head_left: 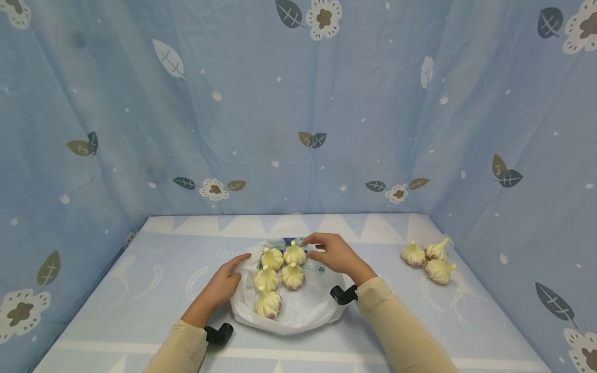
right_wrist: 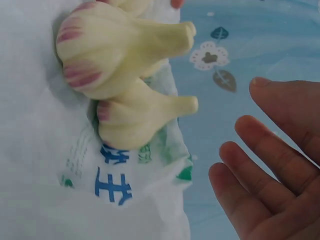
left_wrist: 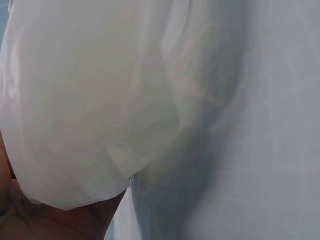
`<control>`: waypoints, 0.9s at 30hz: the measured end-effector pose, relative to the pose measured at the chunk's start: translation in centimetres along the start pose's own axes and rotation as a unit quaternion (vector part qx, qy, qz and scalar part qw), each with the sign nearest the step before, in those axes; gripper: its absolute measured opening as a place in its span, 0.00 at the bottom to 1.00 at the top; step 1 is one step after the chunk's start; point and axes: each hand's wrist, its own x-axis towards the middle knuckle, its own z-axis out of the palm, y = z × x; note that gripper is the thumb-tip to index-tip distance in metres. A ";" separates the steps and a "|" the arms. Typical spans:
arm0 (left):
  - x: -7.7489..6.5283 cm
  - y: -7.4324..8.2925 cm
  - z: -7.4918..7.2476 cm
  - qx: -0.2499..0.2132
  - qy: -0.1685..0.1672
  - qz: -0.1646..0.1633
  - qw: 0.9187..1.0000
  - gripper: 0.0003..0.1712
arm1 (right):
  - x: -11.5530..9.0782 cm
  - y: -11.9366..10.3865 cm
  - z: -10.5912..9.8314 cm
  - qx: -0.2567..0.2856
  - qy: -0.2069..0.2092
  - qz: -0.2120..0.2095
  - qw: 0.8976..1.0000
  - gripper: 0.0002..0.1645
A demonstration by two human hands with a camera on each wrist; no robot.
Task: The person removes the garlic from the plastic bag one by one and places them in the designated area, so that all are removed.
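A white plastic bag lies spread on the table with several garlic bulbs standing on it. My left hand holds the bag's left edge, its index finger lying along the rim. White plastic covers most of that hand in the left wrist view. At the back right of the bulbs, my right hand hovers with fingers spread and nothing between them. The right wrist view shows its loose fingers apart from a bulb with purple streaks.
A cluster of three garlic bulbs rests near the table's right side. The table has a pale blue patterned cover. A blue curtain with leaves and flowers hangs behind it and along both sides.
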 end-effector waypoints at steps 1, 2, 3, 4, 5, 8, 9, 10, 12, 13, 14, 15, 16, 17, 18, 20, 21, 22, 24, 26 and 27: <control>0.0 0.0 0.0 0.000 0.000 0.002 1.000 0.34 | 0.1 -0.1 0.2 0.003 -0.006 -0.002 1.000 0.16; 0.0 0.0 0.0 -0.001 -0.001 0.004 1.000 0.34 | 0.1 -0.1 0.4 0.005 -0.012 -0.002 1.000 0.16; -0.1 0.0 0.0 -0.002 -0.001 0.006 1.000 0.34 | 0.2 -0.2 0.6 0.008 -0.019 0.000 1.000 0.15; -0.1 0.0 0.0 -0.003 -0.001 0.007 1.000 0.34 | 0.2 -0.2 0.8 0.012 -0.025 0.000 1.000 0.15; -0.1 0.0 0.0 -0.005 -0.001 0.008 1.000 0.34 | 0.3 -0.2 1.0 0.014 -0.030 0.001 0.999 0.15; -0.1 0.0 0.0 -0.008 -0.003 0.009 1.000 0.34 | 0.5 -0.3 1.5 0.014 -0.042 0.004 0.999 0.16; -0.1 0.0 0.0 -0.008 -0.003 0.010 1.000 0.34 | 0.5 -0.3 1.6 0.013 -0.046 0.005 0.999 0.16; 0.0 0.0 0.0 -0.009 -0.003 0.010 1.000 0.34 | 0.5 -0.3 1.8 0.012 -0.049 0.003 0.999 0.16; 0.0 0.1 0.1 -0.008 -0.003 0.010 1.000 0.34 | 0.6 -0.3 2.2 0.010 -0.056 0.003 0.998 0.16; 0.0 0.1 0.0 -0.008 -0.003 0.011 1.000 0.34 | 0.6 -0.3 2.4 0.010 -0.059 0.003 0.998 0.16; 0.0 0.2 0.0 -0.007 -0.002 0.011 1.000 0.34 | 0.6 -0.3 2.5 0.013 -0.062 0.003 0.998 0.16; 0.1 0.2 0.0 -0.006 -0.002 0.012 1.000 0.34 | 0.6 -0.3 2.7 0.015 -0.064 0.003 0.998 0.16; 0.1 0.2 0.0 -0.007 -0.002 0.011 1.000 0.34 | 0.6 -0.3 2.9 0.017 -0.065 0.001 0.998 0.17; 0.1 0.2 0.0 -0.006 -0.002 0.011 1.000 0.34 | 0.7 -0.3 3.1 0.020 -0.066 0.000 0.998 0.17; 0.0 0.2 0.0 -0.007 -0.002 0.009 1.000 0.34 | 0.7 -0.4 3.2 0.023 -0.066 -0.003 0.998 0.17; 0.0 0.2 0.0 -0.007 -0.003 0.006 1.000 0.34 | 0.8 -0.4 3.6 0.029 -0.065 -0.009 0.997 0.17; 0.0 0.1 0.0 -0.006 -0.004 0.006 1.000 0.34 | 0.8 -0.4 3.7 0.030 -0.065 -0.011 0.997 0.17; -0.1 0.1 0.0 -0.007 -0.003 0.004 1.000 0.34 | 0.9 -0.4 3.9 0.031 -0.065 -0.013 0.997 0.17; -0.2 0.1 -0.1 -0.007 -0.002 0.003 1.000 0.34 | 0.9 -0.5 4.2 0.030 -0.066 -0.015 0.997 0.16; -0.2 0.0 -0.1 -0.007 -0.001 0.004 1.000 0.34 | 0.9 -0.5 4.4 0.027 -0.065 -0.011 0.997 0.14; -0.2 -0.1 -0.1 -0.006 -0.001 0.006 1.000 0.34 | 0.9 -0.5 4.4 0.024 -0.064 -0.008 0.998 0.14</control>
